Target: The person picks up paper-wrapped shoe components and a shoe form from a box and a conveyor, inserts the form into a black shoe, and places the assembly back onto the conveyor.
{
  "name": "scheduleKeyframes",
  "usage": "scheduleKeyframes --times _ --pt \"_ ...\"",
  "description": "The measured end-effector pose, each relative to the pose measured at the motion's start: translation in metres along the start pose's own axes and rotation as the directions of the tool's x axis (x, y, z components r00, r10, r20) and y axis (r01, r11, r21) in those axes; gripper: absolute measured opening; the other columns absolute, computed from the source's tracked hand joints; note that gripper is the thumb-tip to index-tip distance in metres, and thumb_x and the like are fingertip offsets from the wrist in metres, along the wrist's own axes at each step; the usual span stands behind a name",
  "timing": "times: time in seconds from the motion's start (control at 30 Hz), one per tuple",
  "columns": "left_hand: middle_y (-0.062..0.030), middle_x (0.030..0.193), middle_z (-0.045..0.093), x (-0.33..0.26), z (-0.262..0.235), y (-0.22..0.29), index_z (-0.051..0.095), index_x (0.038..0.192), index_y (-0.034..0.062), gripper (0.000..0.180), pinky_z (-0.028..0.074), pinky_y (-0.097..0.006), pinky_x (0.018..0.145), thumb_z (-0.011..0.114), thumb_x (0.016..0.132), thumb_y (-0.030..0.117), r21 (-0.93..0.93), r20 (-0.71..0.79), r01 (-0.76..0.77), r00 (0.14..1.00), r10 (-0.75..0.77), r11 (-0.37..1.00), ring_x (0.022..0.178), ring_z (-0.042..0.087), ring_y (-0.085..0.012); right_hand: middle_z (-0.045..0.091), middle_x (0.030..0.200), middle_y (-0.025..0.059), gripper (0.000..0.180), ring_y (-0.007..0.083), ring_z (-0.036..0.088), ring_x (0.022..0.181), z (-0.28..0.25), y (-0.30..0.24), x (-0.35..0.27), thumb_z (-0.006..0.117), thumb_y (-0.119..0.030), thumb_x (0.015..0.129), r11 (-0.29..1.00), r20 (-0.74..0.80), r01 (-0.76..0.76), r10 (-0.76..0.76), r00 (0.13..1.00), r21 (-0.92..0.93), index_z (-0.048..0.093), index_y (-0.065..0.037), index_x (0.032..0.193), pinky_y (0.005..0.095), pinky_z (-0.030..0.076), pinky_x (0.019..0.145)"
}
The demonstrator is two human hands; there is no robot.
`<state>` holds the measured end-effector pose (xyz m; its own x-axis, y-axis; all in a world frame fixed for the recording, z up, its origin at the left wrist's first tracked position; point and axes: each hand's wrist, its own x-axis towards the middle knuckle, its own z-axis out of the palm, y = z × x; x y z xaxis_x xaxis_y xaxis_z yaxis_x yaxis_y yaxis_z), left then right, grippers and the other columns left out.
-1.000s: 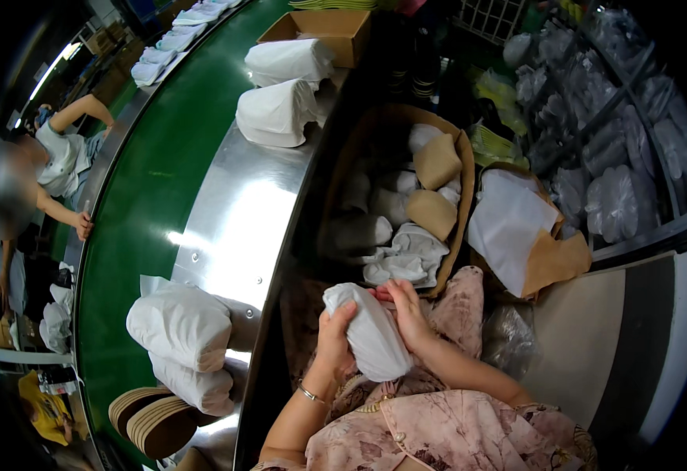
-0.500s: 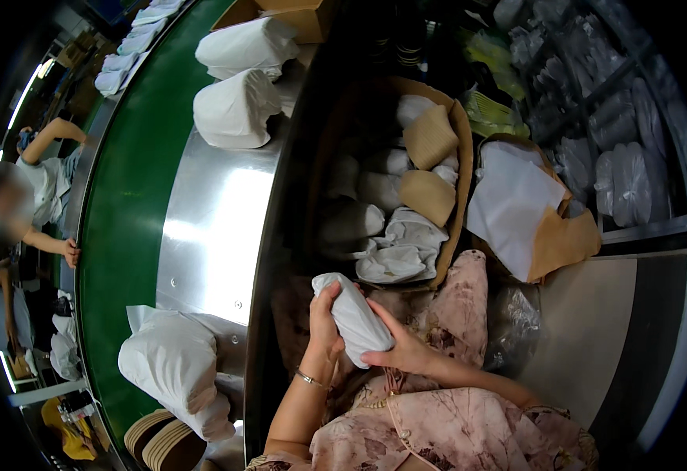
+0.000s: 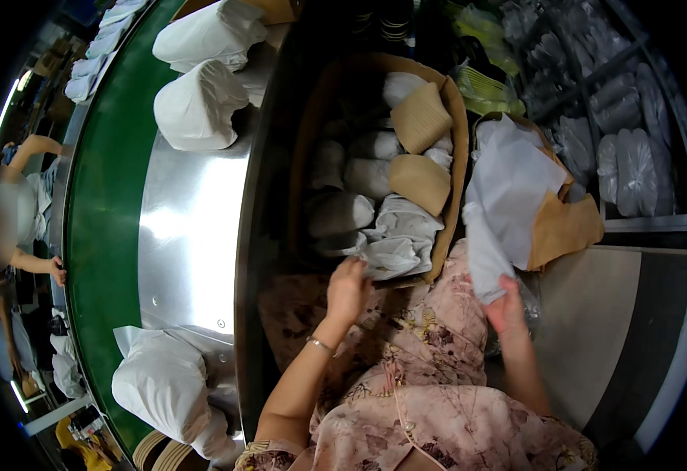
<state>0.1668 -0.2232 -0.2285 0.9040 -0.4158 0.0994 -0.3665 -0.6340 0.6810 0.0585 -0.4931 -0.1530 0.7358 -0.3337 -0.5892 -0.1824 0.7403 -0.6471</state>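
My right hand is closed on the lower end of a long white paper-wrapped bundle. It tilts up beside the cardboard box, near the loose white sheets. My left hand is at the near edge of the cardboard box, its fingers curled together against the white paper bundles. Whatever those fingertips hold, if anything, is hidden. Inside the box lie several white wrapped bundles, with two tan corrugated cardboard pieces on top.
Left of me runs a green conveyor belt with a shiny metal ledge. White covered shapes stand on the ledge. White sheets and brown paper lie to the right. Beyond is a rack of clear-bagged items. A co-worker's hand rests on the belt's far edge.
My hands have parted. The left has moved up to the box edge, off the white bundle; the right has swung right, with a long white paper-wrapped thing in it. The view has shifted slightly.
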Motion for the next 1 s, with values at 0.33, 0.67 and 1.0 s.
scheduleKeyframes --times 0.33,0.67,1.0 --pt "-0.0156 0.089 0.061 0.02 0.074 -0.007 0.056 0.085 0.0044 0.007 0.047 -0.042 0.074 0.053 0.079 0.007 -0.025 0.476 -0.118 0.872 0.116 0.993 0.085 0.058 -0.0336 0.048 0.123 0.0235 0.082 0.0375 0.053 0.105 -0.023 0.009 -0.005 0.061 -0.044 0.073 0.994 0.176 -0.108 0.112 0.978 -0.03 0.028 -0.001 0.135 0.0414 0.049 0.077" --pt "-0.0072 0.105 0.055 0.022 0.104 -0.014 0.056 0.096 0.0105 0.022 0.037 -0.041 0.094 0.052 0.075 0.012 0.161 0.459 -0.419 0.834 0.307 0.894 0.108 0.049 -0.0245 0.045 0.124 0.0302 0.087 0.049 0.051 0.106 -0.007 -0.002 0.059 0.045 -0.063 0.078 0.879 0.491 -0.468 0.447 0.748 -0.087 0.029 0.0 0.135 0.0482 0.051 0.076" --pt "-0.0158 0.117 0.051 0.012 0.047 -0.006 0.051 0.109 -0.0001 0.037 0.041 -0.04 0.092 0.066 0.078 0.016 -0.108 0.103 -0.081 0.99 0.092 0.991 0.112 0.048 -0.0307 0.048 0.123 0.0245 0.077 0.0528 0.054 0.097 0.006 0.021 0.124 0.043 -0.061 0.082 0.704 0.432 -0.669 0.693 0.576 -0.238 0.032 -0.007 0.135 0.0469 0.054 0.064"
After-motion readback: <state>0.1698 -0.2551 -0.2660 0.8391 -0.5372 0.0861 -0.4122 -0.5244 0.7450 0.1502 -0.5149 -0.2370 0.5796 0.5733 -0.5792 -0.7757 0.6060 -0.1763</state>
